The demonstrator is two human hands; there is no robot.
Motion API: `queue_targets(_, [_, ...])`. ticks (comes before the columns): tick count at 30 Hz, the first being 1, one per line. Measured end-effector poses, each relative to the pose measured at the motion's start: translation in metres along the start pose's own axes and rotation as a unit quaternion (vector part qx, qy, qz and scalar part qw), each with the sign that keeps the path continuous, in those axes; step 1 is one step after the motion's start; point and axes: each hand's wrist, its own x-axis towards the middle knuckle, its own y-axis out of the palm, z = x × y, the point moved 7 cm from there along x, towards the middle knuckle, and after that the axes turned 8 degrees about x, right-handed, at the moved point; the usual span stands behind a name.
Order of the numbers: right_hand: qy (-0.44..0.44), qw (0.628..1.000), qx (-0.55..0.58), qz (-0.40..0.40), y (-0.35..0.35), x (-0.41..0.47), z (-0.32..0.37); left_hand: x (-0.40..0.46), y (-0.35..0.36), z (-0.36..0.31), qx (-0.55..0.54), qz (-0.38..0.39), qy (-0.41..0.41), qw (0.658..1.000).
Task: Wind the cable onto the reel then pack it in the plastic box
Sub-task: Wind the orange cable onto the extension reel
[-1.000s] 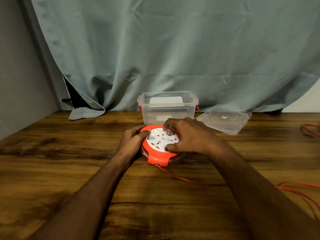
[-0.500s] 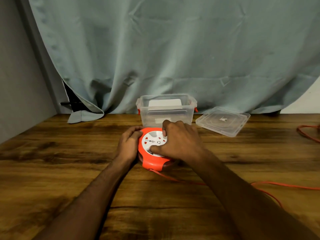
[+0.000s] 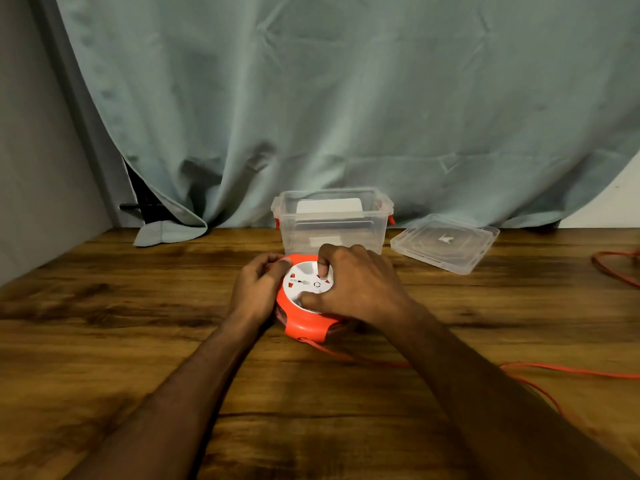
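An orange cable reel [image 3: 302, 323] with a white socket face [image 3: 300, 283] lies flat on the wooden table [image 3: 104, 306]. My left hand [image 3: 256, 289] grips its left rim. My right hand [image 3: 360, 285] lies over the white face, with a fingertip and the thumb curled onto it. The thin orange cable [image 3: 571, 370] leaves the reel's near edge and runs right across the table, passing under my right forearm. Right behind the reel stands the clear plastic box [image 3: 332, 218], open, with orange clips.
The box's clear lid [image 3: 445, 242] lies flat to the right of the box. More orange cable [image 3: 613, 271] loops at the far right edge. A grey-green curtain [image 3: 346, 98] hangs behind the table, and a grey wall [image 3: 34, 168] stands at the left.
My right hand has turned on the white face, and the loose cable on the right has been drawn in and straightened. The view has shifted slightly.
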Motion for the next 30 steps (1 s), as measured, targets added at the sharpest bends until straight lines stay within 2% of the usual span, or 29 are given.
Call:
queue_targets(10, [0.051,0.999,0.002,-0.012,0.002,0.003,-0.006,-0.003,0.004,-0.003,0.036,0.006,-0.011,0.999])
queue_targets(16, [0.016,0.999,-0.009,-0.050,0.011,0.002,0.012,-0.003,0.002,-0.002,0.042,0.013,0.006,0.999])
queue_targets(20, [-0.028,0.999,0.005,-0.020,-0.001,0.004,0.008,-0.003,0.003,-0.004,0.016,0.010,-0.003,1.000])
queue_targets(27, [-0.065,0.990,0.050,0.116,-0.012,0.002,-0.010,-0.004,0.005,-0.004,-0.003,0.009,-0.013,1.000])
queue_targets(30, [-0.073,0.986,0.047,0.142,-0.009,0.001,-0.012,-0.004,0.006,-0.002,-0.007,0.012,-0.018,1.000])
